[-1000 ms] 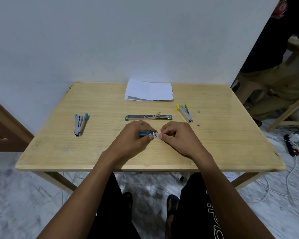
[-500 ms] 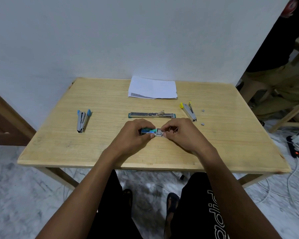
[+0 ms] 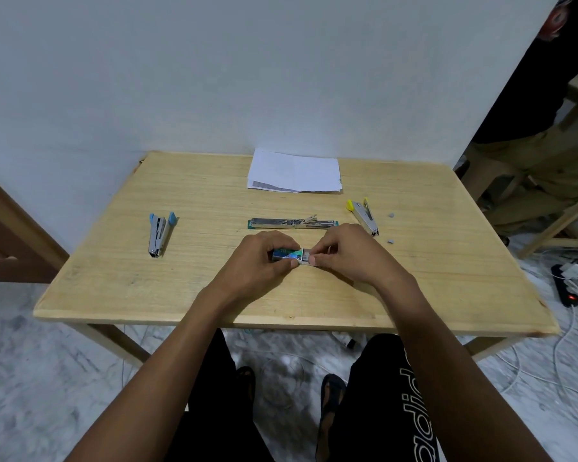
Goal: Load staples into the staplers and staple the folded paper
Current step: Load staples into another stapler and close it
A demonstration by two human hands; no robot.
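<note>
Staple box: the small green-and-blue staple box [image 3: 288, 254] is being held low over the near middle of the desk [image 3: 447, 261], right between the two hands.
Left hand: the left hand [image 3: 257, 258] is being wrapped round the box's printed sleeve, with the fingers curled over the top and the thumb pressed along the near side.
Right hand: the right hand [image 3: 347, 255] is being used as a pincer. The pale inner tray [image 3: 307, 254] showing at the box's right end is being nipped between thumb and forefinger, and the other fingers are being tucked in.
Step in hand: this is being read as the box getting opened. No strip from it is being seen yet.
Handling, box: it is being judged light, thin card that is easily crushed. The sleeve is best gripped by its narrow edges so the tray is not being clamped inside.
Handling, staples: the strips are being judged brittle and quick to snap, so they are best lifted by the long sides.
Staplers: the blue stapler [image 3: 159, 235] is lying well off to the left and the yellow stapler [image 3: 364, 216] just beyond the right hand. Both are being left gaping.
Centre: a long metal strip with green ends [image 3: 292, 223] is lying just beyond the hands. Whether it is a stapler folded flat cannot be told.
Folded paper: the folded paper [image 3: 294, 175] is being left at the far edge by the wall.
</note>
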